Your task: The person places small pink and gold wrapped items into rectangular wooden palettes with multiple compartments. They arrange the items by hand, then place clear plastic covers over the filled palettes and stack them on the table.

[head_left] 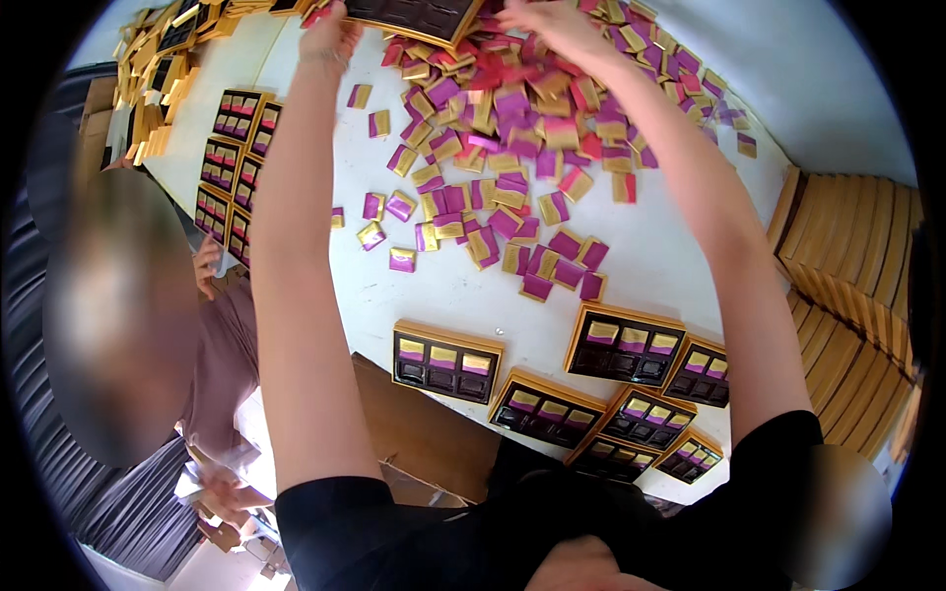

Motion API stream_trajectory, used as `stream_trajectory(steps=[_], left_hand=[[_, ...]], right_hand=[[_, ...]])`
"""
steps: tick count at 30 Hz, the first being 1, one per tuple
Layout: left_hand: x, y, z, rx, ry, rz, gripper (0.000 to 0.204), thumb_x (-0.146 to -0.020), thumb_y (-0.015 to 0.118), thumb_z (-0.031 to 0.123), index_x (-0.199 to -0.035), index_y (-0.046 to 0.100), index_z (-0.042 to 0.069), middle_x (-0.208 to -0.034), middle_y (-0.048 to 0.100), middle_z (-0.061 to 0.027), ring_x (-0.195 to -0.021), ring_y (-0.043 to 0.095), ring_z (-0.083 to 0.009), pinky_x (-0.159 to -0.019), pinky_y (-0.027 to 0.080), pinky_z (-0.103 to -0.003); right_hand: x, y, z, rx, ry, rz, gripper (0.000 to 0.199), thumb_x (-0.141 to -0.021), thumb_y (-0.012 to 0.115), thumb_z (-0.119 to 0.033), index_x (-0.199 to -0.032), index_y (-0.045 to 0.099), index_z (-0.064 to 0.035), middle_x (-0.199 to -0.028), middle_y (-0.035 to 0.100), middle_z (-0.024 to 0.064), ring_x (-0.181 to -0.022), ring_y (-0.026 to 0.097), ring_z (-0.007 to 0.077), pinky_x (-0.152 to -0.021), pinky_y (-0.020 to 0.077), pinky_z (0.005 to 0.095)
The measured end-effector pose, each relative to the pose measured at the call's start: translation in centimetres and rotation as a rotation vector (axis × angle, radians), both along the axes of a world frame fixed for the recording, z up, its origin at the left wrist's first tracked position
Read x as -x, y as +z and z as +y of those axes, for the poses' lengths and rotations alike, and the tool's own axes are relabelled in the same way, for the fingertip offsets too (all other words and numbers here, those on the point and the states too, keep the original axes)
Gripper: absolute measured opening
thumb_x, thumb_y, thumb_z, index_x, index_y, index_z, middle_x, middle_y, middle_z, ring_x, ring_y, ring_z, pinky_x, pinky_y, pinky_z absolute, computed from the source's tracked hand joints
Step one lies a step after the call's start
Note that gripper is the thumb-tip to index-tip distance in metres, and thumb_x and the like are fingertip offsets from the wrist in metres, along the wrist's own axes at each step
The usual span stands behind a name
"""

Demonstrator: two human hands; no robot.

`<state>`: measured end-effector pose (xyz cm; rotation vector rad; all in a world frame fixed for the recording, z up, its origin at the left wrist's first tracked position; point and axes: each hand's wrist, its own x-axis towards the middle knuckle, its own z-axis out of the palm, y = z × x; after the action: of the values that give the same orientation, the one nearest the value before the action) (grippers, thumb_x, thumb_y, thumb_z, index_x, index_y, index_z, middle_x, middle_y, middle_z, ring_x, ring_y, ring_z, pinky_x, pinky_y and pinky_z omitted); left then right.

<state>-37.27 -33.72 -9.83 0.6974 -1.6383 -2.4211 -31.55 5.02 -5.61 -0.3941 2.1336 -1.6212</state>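
At the top edge, my left hand [331, 39] is closed beside the left end of a dark tray box [414, 18] with gold edges; small red-and-gold wrapped pieces show at its fingers. My right hand [552, 22] reaches in from the right, its fingers near the box's right end above the pile; they are smeared and partly cut off. Beneath and in front of it spreads a heap of small flat wrapped squares [512, 163] in gold with purple or red. Nearest me, several dark-lined boxes [631, 340] each hold a row of gold-and-purple squares beside bare compartments.
More filled boxes [222, 163] stand along the table's left side, with stacked gold-edged boxes [153, 94] beyond. Piled brown cartons [847, 266] line the right. A co-worker [212, 345] sits at the left, hand by the boxes. A brown cardboard carton [424, 424] is below the table edge.
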Motion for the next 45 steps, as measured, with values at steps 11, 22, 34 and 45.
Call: stream_trajectory(steps=[11, 22, 34, 45], left_hand=[[-39.3, 0.8, 4.0, 1.922, -0.764, -0.006, 0.115, -0.067, 0.052, 0.085, -0.154, 0.019, 0.018, -0.159, 0.01, -0.0206, -0.147, 0.004, -0.0417, -0.104, 0.007, -0.073], [-34.5, 2.8, 11.2, 1.666, -0.943, 0.375, 0.114, -0.055, 0.071, 0.076, -0.15, 0.028, 0.033, -0.161, 0.003, -0.0158, -0.146, 0.0, -0.0447, -0.102, 0.006, -0.078], [-29.9, 3.6, 9.4, 1.648, -0.715, 0.335, 0.105, -0.058, 0.063, 0.083, -0.147, 0.035, 0.036, -0.161, 0.016, -0.0092, -0.147, 0.008, -0.0413, -0.105, -0.001, -0.074], [-29.9, 2.1, 14.5, 1.877, -0.975, 0.579, 0.082, -0.061, 0.067, 0.076, -0.135, 0.05, 0.045, -0.16, 0.021, 0.0005, -0.147, 0.011, -0.0363, -0.102, -0.001, -0.078]], right_hand=[[-2.7, 0.5, 3.2, -1.015, 0.091, 0.679, 0.051, -0.096, 0.043, -0.052, -0.131, 0.059, -0.0189, -0.145, 0.047, 0.0033, -0.134, 0.037, 0.0254, -0.113, 0.0293, 0.0457], [-19.6, 4.5, 4.7, -0.64, 0.592, 1.061, 0.088, -0.064, 0.079, -0.056, -0.14, 0.047, -0.0226, -0.154, 0.027, 0.0105, -0.143, 0.02, 0.0361, -0.105, 0.0246, 0.0682], [-7.2, 1.6, 4.9, -0.584, -0.032, 0.522, 0.048, -0.092, 0.056, -0.047, -0.132, 0.054, -0.0215, -0.144, 0.047, 0.0013, -0.126, 0.049, 0.024, -0.098, 0.0432, 0.0489], [-5.9, -1.8, 2.4, -0.501, -0.051, 0.797, 0.042, -0.094, 0.046, -0.049, -0.112, 0.066, -0.0161, -0.11, 0.065, 0.0097, -0.104, 0.062, 0.0304, -0.079, 0.052, 0.0463]])
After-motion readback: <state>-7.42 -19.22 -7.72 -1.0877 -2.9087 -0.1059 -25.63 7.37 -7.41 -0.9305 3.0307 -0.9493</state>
